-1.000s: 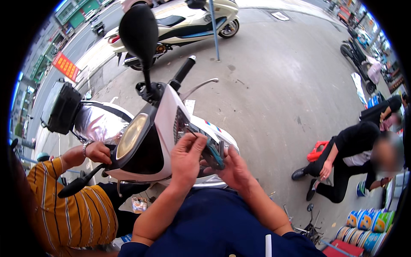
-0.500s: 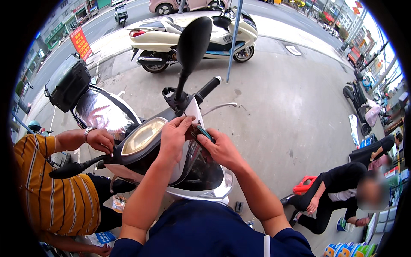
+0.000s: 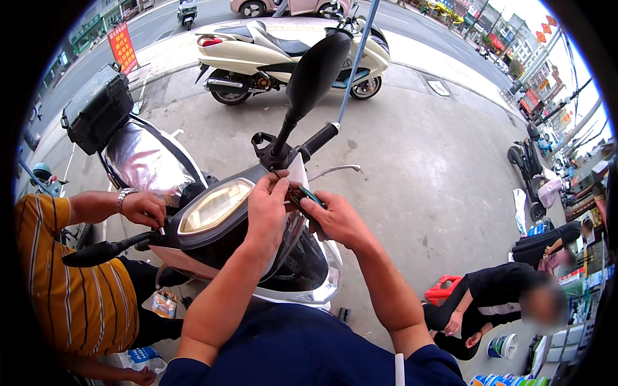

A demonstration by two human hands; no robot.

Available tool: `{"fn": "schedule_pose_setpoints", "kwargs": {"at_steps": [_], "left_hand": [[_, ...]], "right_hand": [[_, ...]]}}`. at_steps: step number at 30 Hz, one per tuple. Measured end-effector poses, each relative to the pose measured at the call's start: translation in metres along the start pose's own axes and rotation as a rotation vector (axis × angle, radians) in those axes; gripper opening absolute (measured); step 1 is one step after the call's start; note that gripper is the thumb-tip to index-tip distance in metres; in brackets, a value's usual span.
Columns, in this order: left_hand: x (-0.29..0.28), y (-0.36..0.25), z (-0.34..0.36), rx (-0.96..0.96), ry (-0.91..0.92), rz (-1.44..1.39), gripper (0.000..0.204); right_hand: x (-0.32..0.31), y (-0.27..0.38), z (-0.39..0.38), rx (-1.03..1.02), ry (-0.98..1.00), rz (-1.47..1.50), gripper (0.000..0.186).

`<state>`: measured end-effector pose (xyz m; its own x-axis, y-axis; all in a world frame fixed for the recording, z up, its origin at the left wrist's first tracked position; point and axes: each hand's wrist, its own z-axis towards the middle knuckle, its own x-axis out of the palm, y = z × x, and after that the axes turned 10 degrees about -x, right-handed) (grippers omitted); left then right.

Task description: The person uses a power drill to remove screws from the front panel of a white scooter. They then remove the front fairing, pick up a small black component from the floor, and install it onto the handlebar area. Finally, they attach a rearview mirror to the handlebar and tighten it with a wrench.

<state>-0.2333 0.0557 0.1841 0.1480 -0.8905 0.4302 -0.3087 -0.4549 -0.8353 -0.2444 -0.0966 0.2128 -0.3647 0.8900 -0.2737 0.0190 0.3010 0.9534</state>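
Note:
A white scooter stands in front of me, its headlight [image 3: 217,207] just left of my left hand [image 3: 267,206]. That hand is closed in a pinch by the base of the black mirror [image 3: 317,80]; whatever sits between its fingertips is too small to make out. Close beside it, my right hand [image 3: 336,217] grips a small dark tool with a teal edge [image 3: 313,197], its kind partly hidden by the fingers. The tool's tip points toward my left fingertips. Beyond both hands are the scooter's black handlebar grip [image 3: 320,141] and silver brake lever [image 3: 335,170].
At left, a person in a striped shirt [image 3: 90,276] rests a hand [image 3: 144,210] near the other mirror [image 3: 96,253]. A cream scooter [image 3: 270,61] and a blue pole [image 3: 358,61] stand ahead. A seated person [image 3: 492,289], a red stool [image 3: 442,289] and a bucket [image 3: 502,346] are at right.
My view has shifted slightly. My hands stay close together by the mirror base, still with the tool in the right one. The seated person at right has lowered an outstretched hand.

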Motion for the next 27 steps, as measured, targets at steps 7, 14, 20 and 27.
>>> {"fn": "schedule_pose_setpoints", "kwargs": {"at_steps": [7, 14, 20, 27], "left_hand": [[0.006, -0.013, -0.005, 0.01, -0.125, -0.012, 0.045], [-0.005, -0.031, -0.003, 0.037, -0.005, 0.052, 0.054], [-0.01, -0.047, 0.004, -0.018, -0.025, 0.096, 0.034], [-0.019, -0.052, 0.005, -0.07, 0.049, 0.01, 0.031]], "right_hand": [[-0.002, 0.007, 0.001, 0.087, 0.037, 0.175, 0.032], [0.01, -0.002, -0.001, 0.097, 0.044, 0.466, 0.031], [0.02, -0.007, -0.004, 0.131, 0.023, 0.675, 0.03], [0.038, -0.009, -0.01, 0.148, 0.076, 1.055, 0.037]]}}
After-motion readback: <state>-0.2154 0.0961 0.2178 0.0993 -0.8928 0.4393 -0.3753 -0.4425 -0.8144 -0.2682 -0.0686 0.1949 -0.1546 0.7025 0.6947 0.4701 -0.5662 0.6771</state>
